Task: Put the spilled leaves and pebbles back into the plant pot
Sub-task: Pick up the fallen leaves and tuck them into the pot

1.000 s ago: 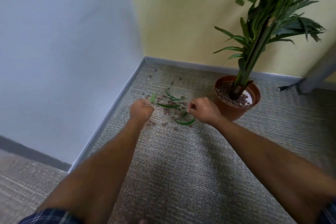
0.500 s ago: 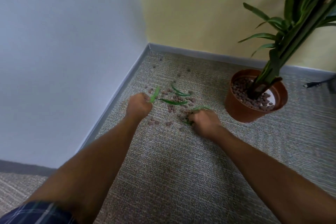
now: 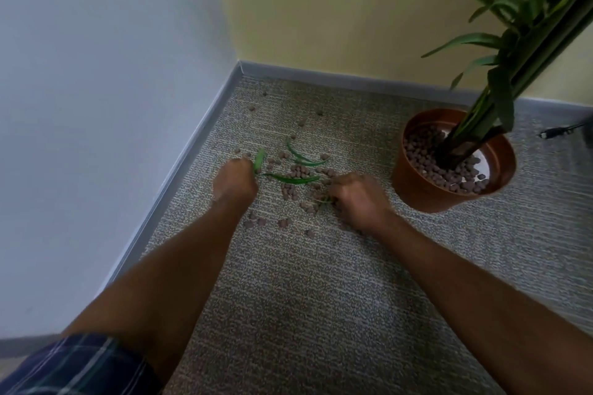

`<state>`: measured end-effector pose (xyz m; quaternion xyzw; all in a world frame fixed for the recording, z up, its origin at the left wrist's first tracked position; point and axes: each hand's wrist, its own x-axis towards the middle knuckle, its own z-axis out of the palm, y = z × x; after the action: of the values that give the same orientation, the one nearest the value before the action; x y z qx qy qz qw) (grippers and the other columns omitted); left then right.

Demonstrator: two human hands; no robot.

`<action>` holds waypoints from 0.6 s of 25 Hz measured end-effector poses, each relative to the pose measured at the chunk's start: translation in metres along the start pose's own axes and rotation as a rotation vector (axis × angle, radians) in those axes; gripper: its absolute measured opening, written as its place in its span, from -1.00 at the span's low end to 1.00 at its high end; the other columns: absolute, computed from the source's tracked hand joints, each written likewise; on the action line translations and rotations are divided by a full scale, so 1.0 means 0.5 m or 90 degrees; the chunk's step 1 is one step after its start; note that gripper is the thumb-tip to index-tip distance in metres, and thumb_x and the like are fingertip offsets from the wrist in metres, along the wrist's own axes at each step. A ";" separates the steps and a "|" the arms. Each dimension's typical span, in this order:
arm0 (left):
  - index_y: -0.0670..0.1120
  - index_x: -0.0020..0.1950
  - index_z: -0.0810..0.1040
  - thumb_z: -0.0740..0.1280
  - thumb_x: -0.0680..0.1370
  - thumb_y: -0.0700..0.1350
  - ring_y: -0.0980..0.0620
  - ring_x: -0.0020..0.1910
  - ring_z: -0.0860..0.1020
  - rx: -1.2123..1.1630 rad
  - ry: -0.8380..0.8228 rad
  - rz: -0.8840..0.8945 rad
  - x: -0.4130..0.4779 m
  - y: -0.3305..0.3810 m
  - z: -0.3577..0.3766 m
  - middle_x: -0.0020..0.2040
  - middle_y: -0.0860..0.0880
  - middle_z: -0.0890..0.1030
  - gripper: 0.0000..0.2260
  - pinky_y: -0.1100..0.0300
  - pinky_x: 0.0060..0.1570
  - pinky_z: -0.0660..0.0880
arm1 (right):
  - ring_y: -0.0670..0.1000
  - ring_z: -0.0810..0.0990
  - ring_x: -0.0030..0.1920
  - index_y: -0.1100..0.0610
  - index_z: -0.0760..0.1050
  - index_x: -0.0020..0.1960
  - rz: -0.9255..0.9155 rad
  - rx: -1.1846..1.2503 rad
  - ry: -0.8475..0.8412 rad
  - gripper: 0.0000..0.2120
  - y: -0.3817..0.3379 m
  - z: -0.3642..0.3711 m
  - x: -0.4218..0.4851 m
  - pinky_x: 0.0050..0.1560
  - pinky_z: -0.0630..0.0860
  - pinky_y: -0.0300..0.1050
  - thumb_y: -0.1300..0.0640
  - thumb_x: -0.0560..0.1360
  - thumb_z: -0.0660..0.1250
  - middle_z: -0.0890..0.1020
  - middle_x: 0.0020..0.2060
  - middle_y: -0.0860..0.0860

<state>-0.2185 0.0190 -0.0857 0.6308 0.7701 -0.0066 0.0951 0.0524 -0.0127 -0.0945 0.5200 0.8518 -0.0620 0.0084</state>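
Brown pebbles (image 3: 298, 174) lie scattered on the grey carpet, with green leaves (image 3: 290, 179) among them. My left hand (image 3: 236, 181) is closed around a green leaf (image 3: 258, 160) that sticks up from its fist. To the right, my right hand (image 3: 356, 197) is curled down on the carpet over pebbles and a thin leaf (image 3: 324, 200). The terracotta plant pot (image 3: 414, 183) stands right of my right hand, holding pebbles and a tall green plant (image 3: 500, 74).
A white wall with a grey baseboard (image 3: 189, 157) runs along the left, a yellow wall behind. A dark cable plug (image 3: 552, 132) lies on the carpet beyond the pot. Stray pebbles (image 3: 253, 108) reach toward the corner.
My right hand has dropped from a raised pinch onto the pebble pile and closed over it. My left hand keeps its leaf. The view has shifted closer and to the left.
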 end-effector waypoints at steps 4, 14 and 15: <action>-0.12 0.31 0.66 0.41 0.65 -0.21 -0.23 0.19 0.68 0.012 0.008 -0.005 -0.004 0.002 0.005 0.19 -0.20 0.68 -0.76 -0.06 -0.06 0.55 | 0.16 0.64 0.20 0.01 0.69 0.13 -0.001 0.005 0.017 -0.72 0.004 0.008 -0.003 0.23 0.46 0.10 0.27 0.49 0.40 0.71 0.06 0.00; -0.23 0.20 0.71 0.42 0.61 -0.28 -0.22 0.16 0.68 -0.108 -0.041 -0.059 -0.049 -0.025 -0.005 0.14 -0.24 0.71 -0.82 -0.04 0.08 0.59 | 0.09 0.66 0.01 0.04 0.66 -0.06 0.011 0.109 0.036 -0.82 0.002 -0.036 -0.046 0.11 0.49 -0.04 0.30 0.48 0.42 0.70 -0.09 -0.04; -0.22 0.18 0.72 0.40 0.63 -0.26 -0.20 0.09 0.68 -0.103 -0.048 -0.051 -0.056 -0.027 -0.005 0.08 -0.22 0.71 -0.83 -0.05 0.07 0.62 | 0.09 0.66 0.00 0.04 0.67 -0.07 0.016 0.119 0.041 -0.82 0.001 -0.041 -0.052 0.11 0.51 -0.03 0.31 0.49 0.42 0.70 -0.09 -0.03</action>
<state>-0.2270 -0.0104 -0.0806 0.5888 0.7888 0.0283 0.1742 0.0658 -0.0333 -0.0723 0.5307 0.8357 -0.1244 -0.0672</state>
